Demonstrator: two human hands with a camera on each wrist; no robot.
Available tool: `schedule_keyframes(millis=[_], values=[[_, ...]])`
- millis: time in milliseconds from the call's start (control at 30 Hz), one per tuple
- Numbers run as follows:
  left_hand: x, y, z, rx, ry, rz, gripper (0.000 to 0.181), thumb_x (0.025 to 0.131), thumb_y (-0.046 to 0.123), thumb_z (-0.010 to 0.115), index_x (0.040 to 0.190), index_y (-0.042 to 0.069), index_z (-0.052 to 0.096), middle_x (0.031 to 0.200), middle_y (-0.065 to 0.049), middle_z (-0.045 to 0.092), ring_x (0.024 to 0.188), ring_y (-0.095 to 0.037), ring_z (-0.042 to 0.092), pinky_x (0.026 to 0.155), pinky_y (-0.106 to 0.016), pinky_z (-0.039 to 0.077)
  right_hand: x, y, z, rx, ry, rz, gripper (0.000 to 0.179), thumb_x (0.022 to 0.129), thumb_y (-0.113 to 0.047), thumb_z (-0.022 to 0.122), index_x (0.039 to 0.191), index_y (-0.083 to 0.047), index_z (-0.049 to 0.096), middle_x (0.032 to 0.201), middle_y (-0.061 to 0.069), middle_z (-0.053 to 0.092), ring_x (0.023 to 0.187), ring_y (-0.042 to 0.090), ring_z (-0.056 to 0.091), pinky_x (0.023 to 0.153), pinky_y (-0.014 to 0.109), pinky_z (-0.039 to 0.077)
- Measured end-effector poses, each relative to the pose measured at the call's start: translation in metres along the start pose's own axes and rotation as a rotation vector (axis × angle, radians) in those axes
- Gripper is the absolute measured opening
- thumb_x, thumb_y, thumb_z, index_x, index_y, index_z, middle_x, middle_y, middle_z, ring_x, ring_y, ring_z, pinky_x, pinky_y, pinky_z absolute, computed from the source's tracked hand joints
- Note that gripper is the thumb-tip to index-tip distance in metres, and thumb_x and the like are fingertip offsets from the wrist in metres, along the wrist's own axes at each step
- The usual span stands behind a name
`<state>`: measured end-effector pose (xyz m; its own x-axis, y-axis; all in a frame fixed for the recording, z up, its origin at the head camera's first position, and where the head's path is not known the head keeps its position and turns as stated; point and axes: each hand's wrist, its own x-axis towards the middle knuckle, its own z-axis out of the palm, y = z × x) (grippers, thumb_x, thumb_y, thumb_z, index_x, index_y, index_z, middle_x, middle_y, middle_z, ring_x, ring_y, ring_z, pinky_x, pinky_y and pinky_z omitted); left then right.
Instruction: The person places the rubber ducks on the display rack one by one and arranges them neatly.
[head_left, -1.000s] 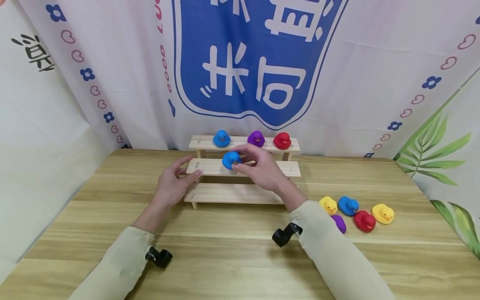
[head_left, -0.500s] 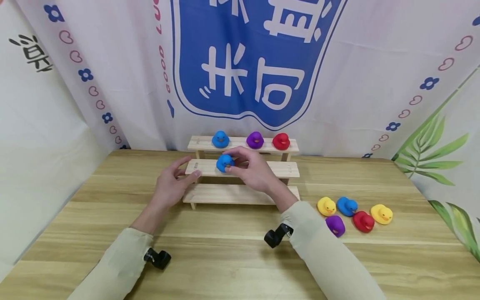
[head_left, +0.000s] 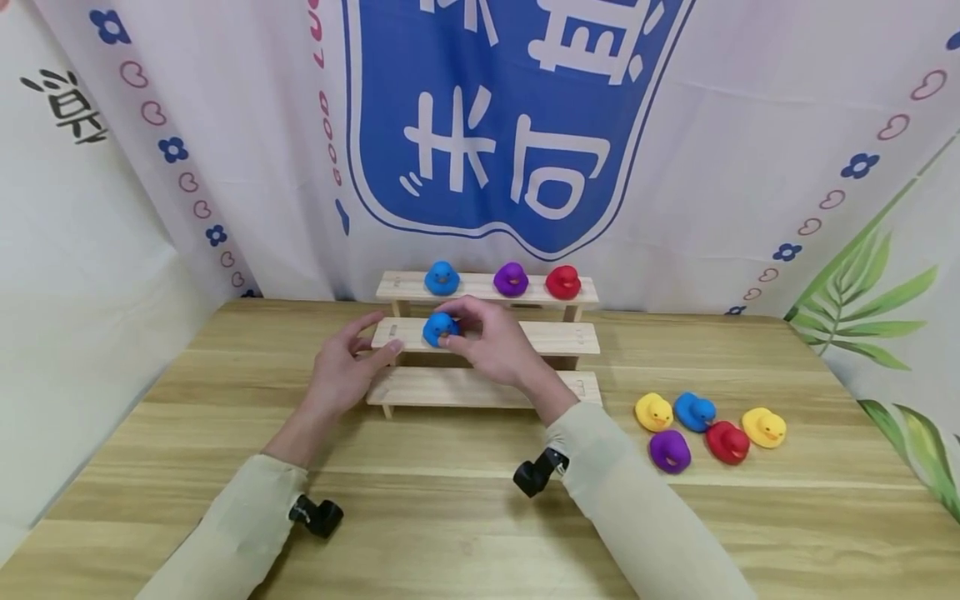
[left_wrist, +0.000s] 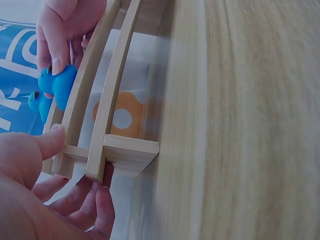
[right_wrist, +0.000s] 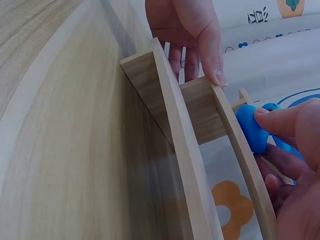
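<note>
Shelf (head_left: pixel 461 387): wooden, three steps, standing on the table (head_left: pixel 450 517).
Left hand (head_left: pixel 347 368): curled round the shelf's left end, thumb on the middle step (head_left: pixel 551 337).
Right hand (head_left: pixel 491 340): thumb and fingers clamped on a blue duck (head_left: pixel 436 330).
Held duck: at the middle step, toward the left hand.
Top step (head_left: pixel 476 285): second blue duck (head_left: pixel 442 279), purple duck (head_left: pixel 511 280), red duck (head_left: pixel 563 283).
Table, right side: two yellow ducks (head_left: pixel 654 412), third blue duck (head_left: pixel 694 412), another purple duck (head_left: pixel 670 452), another red duck (head_left: pixel 727 443).
</note>
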<state>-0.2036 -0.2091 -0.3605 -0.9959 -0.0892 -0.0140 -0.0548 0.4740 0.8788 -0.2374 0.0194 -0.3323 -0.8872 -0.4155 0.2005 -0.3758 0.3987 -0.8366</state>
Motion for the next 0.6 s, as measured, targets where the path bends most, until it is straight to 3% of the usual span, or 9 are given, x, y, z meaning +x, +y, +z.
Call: schedule_keyframes(millis=[267, 600], values=[[0.0001, 0.0003, 0.0002, -0.005, -0.008, -0.009, 0.070, 0.091, 0.048, 0.067, 0.152, 0.030, 0.038, 0.130, -0.013, 0.063, 0.114, -0.027, 0.062, 0.089, -0.033, 0.051, 0.0004, -0.0020, 0.0025, -0.052, 0.007, 0.033, 0.029, 0.093, -0.023, 0.070, 0.121, -0.027, 0.065, 0.124, -0.005, 0.066, 0.119, 0.017, 0.061, 0.105, 0.038, 0.047], [0.0004, 0.0013, -0.0002, 0.007, -0.003, -0.004, 0.070, 0.091, 0.047, 0.067, 0.152, 0.028, 0.038, 0.131, -0.013, 0.063, 0.117, -0.028, 0.060, 0.089, -0.035, 0.050, 0.0016, -0.0010, 0.0045, -0.110, 0.004, 0.038, 0.031, 0.093, -0.026, 0.069, 0.124, -0.026, 0.064, 0.125, -0.005, 0.066, 0.122, 0.016, 0.060, 0.107, 0.037, 0.045]])
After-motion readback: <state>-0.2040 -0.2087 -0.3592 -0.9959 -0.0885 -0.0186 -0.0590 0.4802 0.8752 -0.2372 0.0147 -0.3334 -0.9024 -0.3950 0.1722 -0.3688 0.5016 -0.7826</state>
